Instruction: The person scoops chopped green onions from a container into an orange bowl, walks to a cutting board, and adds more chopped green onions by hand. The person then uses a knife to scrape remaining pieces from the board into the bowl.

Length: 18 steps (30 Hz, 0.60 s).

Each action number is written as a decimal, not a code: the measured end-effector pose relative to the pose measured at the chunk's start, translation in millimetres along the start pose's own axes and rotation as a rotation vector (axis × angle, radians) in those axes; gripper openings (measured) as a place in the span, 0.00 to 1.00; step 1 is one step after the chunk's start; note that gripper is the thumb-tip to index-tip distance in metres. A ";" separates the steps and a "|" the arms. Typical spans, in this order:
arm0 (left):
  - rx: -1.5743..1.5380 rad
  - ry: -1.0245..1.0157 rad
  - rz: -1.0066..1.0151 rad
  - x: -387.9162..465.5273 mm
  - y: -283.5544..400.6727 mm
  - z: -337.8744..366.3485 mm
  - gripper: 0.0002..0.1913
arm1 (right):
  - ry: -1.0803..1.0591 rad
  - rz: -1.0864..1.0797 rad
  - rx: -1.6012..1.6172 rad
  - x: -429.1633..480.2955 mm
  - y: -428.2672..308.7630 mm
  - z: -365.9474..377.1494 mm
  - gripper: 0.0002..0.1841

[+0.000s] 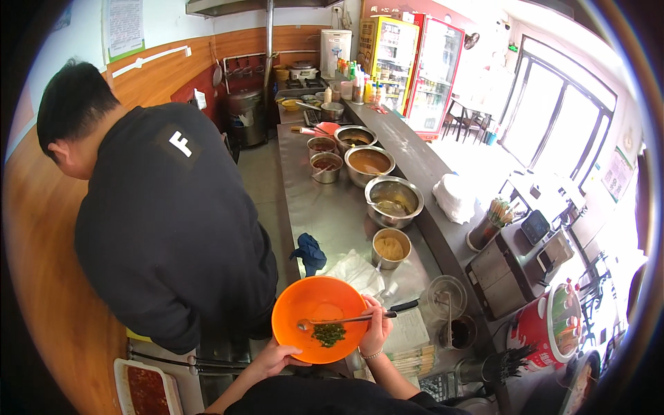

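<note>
An orange bowl (321, 295) is tilted towards me in front of my body. My left hand (277, 359) grips its lower left rim, thumb on the inside. Chopped green herbs (329, 335) lie in a small heap at the bottom of the bowl. My right hand (375, 328), with a beaded bracelet at the wrist, is at the right rim and grips a metal spoon (340, 320). The spoon's bowl is inside the orange bowl, just above the herbs. Some fingers of my right hand are behind the rim, so their hold there is partly hidden.
A person in black (171, 223) stands close on my left, bent forward. Steel basins (394, 201) and a pot of tan paste (391, 245) line the steel counter (311, 207). A blue cloth (309, 253) lies past the bowl. Wooden chopsticks (410, 361) lie by my right forearm.
</note>
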State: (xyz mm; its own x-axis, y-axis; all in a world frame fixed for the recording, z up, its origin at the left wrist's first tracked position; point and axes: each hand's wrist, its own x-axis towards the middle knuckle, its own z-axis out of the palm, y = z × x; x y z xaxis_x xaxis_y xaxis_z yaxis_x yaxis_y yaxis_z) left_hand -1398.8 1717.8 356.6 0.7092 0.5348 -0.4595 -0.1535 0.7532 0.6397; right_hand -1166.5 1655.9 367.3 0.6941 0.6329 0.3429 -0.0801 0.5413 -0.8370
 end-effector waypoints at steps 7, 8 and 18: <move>0.079 0.067 0.215 7.3 2.9 -6.6 0.46 | 0.137 -0.009 -0.044 4.7 6.9 12.2 0.20; 0.107 0.090 0.252 7.9 6.1 -5.8 0.48 | 0.175 0.036 0.037 7.4 8.6 12.5 0.21; 0.084 0.456 0.502 -14.2 52.9 -4.4 0.53 | 0.008 -0.004 -0.232 7.0 17.4 11.3 0.17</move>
State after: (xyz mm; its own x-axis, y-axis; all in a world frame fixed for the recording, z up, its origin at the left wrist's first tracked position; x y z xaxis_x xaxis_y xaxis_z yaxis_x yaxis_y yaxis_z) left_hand -1420.0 1751.7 394.3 0.2025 0.9333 -0.2966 -0.3213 0.3494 0.8802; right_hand -1171.1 1676.0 360.0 0.6999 0.6263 0.3434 0.0883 0.4012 -0.9117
